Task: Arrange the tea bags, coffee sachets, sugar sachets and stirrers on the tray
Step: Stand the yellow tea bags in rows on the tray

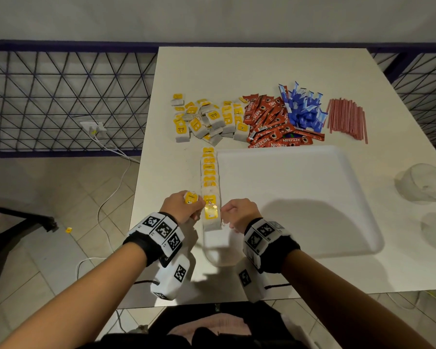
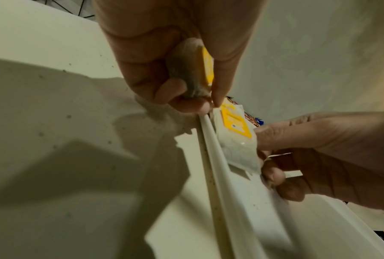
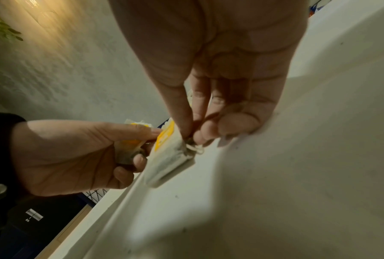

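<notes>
White table; wrist views reveal left hand gripping spare tea bag, right hand pinching tray-edge bag.

A white tray lies flat on the tabletop. Along its left edge runs a row of tea bags with yellow tags, overlapping; the nearest bag lies at the row's near end. Beyond the tray lie a loose tea bag pile, red coffee sachets, blue sugar sachets and red stirrers, side by side.
</notes>
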A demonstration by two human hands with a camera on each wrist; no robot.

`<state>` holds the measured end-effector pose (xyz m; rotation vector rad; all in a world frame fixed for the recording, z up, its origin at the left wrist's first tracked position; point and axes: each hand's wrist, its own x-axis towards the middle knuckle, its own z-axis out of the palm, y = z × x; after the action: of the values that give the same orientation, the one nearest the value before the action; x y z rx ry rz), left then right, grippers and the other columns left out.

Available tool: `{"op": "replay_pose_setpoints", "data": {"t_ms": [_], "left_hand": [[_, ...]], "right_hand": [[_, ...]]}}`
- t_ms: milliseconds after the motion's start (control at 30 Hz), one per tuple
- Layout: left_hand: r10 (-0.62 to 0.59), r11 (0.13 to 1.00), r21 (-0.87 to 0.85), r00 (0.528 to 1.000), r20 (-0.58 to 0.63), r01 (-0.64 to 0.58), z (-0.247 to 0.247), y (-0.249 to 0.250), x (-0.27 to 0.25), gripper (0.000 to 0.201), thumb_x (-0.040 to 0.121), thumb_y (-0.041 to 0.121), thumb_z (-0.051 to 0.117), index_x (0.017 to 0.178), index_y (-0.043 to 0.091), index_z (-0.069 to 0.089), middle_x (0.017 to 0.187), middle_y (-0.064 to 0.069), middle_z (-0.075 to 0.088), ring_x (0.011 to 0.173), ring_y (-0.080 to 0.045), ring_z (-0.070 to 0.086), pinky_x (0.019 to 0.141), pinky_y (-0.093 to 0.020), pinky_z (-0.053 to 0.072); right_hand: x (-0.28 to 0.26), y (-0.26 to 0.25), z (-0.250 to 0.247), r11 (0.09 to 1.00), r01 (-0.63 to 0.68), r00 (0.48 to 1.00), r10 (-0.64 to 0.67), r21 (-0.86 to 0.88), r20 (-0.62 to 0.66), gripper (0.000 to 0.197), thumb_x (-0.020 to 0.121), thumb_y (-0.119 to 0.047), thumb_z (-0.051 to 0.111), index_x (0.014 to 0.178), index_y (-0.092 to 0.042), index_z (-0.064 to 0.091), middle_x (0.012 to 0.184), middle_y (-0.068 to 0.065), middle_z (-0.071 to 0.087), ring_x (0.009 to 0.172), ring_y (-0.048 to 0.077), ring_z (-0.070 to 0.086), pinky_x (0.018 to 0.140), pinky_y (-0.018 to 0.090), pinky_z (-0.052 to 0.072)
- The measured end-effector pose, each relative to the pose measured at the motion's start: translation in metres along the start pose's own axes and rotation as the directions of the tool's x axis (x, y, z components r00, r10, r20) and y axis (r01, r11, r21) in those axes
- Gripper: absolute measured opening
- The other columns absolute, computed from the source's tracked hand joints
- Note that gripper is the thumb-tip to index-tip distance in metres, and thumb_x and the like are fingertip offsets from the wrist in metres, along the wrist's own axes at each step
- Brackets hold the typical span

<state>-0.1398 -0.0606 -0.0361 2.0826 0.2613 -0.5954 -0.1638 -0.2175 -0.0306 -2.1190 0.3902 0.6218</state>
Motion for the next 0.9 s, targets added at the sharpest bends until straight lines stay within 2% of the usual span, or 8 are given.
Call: {"op": "replay_pose_setpoints", "data": {"t_ms": [167,367,433,533,600,667,767,900], "left_hand": [[-0.009,1.0,-0.016,1.0,-0.017,0.009,0.003,0.001,0.004,0.025,0.086,0.026,0.063,0.062,0.018,0.058,0.038,0.009,0.056,0.05,-0.014,0.055,0.066,-0.029,0.046],[-0.023,0.995,-0.102,0.999,-0.039,0.019,0.001,-0.001,0.003,0.021,0.084,0.021,0.064,0.063,0.016,0.06,0.046,0.006,0.059,0.05,-0.017,0.056,0.061,-0.028,0.048],[-0.007,0.992,-0.127,1.0,-0.024,0.004,-0.001,-0.002,0.004,0.018,0.085,0.023,0.064,0.068,0.016,0.06,0.054,0.004,0.062,0.052,-0.018,0.057,0.064,-0.029,0.049],[0.004,0.994,-0.111,1.0,-0.004,-0.005,-0.005,-0.001,0.004,0.023,0.085,0.031,0.063,0.079,0.009,0.062,0.059,0.002,0.064,0.054,-0.017,0.061,0.063,-0.027,0.049],[-0.016,0.994,-0.109,1.0,-0.002,0.016,-0.007,0.0,0.005,0.03,0.084,0.034,0.063,0.09,0.005,0.06,0.065,-0.002,0.065,0.056,-0.02,0.063,0.059,-0.026,0.048],[-0.06,0.991,-0.122,0.998,-0.033,0.055,-0.008,0.002,0.003,0.027,0.085,0.032,0.063,0.096,0.011,0.051,0.07,-0.004,0.062,0.057,-0.021,0.061,0.055,-0.026,0.046],[-0.1,0.983,-0.156,0.994,-0.041,0.093,-0.009,0.004,-0.001,0.022,0.087,0.025,0.061,0.095,0.015,0.044,0.071,-0.005,0.057,0.058,-0.021,0.059,0.056,-0.029,0.046],[-0.126,0.972,-0.2,0.992,-0.001,0.124,-0.01,0.002,-0.006,0.014,0.09,0.017,0.052,0.081,0.017,0.041,0.069,-0.009,0.055,0.06,-0.027,0.058,0.057,-0.03,0.047]], "right_hand": [[0.0,0.002,0.0,0.999,0.004,1.0,-0.004,0.04,-0.002,0.026,0.081,-0.016,0.059,0.06,-0.029,0.053,0.08,0.003,0.062,0.075,0.02,0.052,0.083,0.034,0.05],[-0.007,0.007,-0.001,0.99,0.036,0.997,-0.026,0.138,-0.073,0.017,0.08,-0.015,0.055,0.065,-0.022,0.051,0.072,0.001,0.061,0.073,0.023,0.055,0.078,0.038,0.051],[-0.01,0.009,-0.001,0.993,0.085,0.996,-0.082,0.084,-0.034,0.021,0.078,-0.018,0.063,0.068,-0.025,0.046,0.069,-0.003,0.055,0.07,0.02,0.052,0.073,0.034,0.049],[-0.016,0.011,0.002,0.968,0.234,0.969,-0.225,-0.088,0.097,0.04,0.072,-0.018,0.075,0.072,-0.027,0.037,0.067,-0.01,0.043,0.065,0.014,0.043,0.065,0.021,0.038],[-0.015,0.011,0.004,0.936,0.305,0.948,-0.281,-0.175,0.152,0.038,0.072,-0.019,0.076,0.08,-0.02,0.039,0.07,-0.012,0.039,0.07,0.016,0.042,0.063,0.021,0.034],[-0.011,0.01,0.006,0.922,0.316,0.944,-0.28,-0.226,0.177,0.035,0.074,-0.02,0.073,0.084,-0.02,0.04,0.072,-0.013,0.037,0.077,0.017,0.042,0.065,0.024,0.033],[-0.004,0.009,0.007,0.929,0.281,0.955,-0.247,-0.241,0.162,0.037,0.076,-0.021,0.07,0.07,-0.028,0.035,0.072,-0.011,0.038,0.08,0.018,0.044,0.071,0.026,0.035],[0.001,0.005,0.005,0.933,0.251,0.963,-0.212,-0.257,0.168,0.036,0.077,-0.023,0.069,0.067,-0.028,0.035,0.069,-0.01,0.042,0.08,0.019,0.047,0.075,0.029,0.038]]}}
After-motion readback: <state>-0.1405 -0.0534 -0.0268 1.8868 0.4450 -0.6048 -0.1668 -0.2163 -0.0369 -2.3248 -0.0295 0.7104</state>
